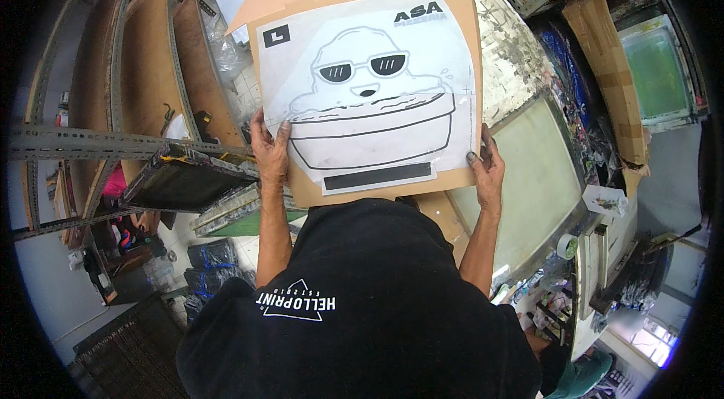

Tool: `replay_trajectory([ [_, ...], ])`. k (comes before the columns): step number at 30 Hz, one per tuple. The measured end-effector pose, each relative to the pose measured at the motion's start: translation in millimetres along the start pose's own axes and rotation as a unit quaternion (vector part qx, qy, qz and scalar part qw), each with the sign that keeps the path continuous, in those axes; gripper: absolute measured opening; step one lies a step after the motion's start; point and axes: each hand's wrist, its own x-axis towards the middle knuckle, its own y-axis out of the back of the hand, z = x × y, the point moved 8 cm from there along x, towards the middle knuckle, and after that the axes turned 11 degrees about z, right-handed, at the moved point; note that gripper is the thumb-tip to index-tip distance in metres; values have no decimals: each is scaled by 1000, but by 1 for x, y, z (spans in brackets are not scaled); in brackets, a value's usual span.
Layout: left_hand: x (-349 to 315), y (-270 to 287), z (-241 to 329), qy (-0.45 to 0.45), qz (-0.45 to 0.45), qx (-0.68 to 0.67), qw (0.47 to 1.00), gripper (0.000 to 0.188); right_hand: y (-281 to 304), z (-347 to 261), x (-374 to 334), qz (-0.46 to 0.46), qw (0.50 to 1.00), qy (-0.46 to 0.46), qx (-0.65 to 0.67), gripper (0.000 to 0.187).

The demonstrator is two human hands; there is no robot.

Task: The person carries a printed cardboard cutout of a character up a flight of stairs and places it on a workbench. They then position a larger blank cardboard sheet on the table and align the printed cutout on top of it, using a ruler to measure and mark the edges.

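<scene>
Both hands hold up a flat piece of brown cardboard (305, 191) with a folded-out flap at its far end. On it lies a pale translucent printed sheet (362, 146) with a line drawing of a rounded figure in sunglasses above a bowl, plus black lettering and a black bar. My left hand (272, 146) grips the left edge, thumb on the front face and fingers behind. At the right edge my right hand (489, 164) pinches the cardboard, its thumb over the front near the sheet's border. The fingers behind the cardboard are partly hidden.
Metal racks with wooden boards (151, 44) stand at the left, with a dark framed screen (196, 180) jutting out. A large pale framed panel (528, 173) lies close on the right. Beyond it are a cardboard strip (615, 82) and a green framed screen (658, 67).
</scene>
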Motion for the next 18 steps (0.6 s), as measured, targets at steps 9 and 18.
replay_trajectory([
  [9,-15,-9,16,93,-24,-28,995,55,-2,-5,-5,1,1000,-18,18,62],
  [18,-18,-6,16,99,-30,-48,994,57,-1,3,-12,6,999,-40,18,61],
])
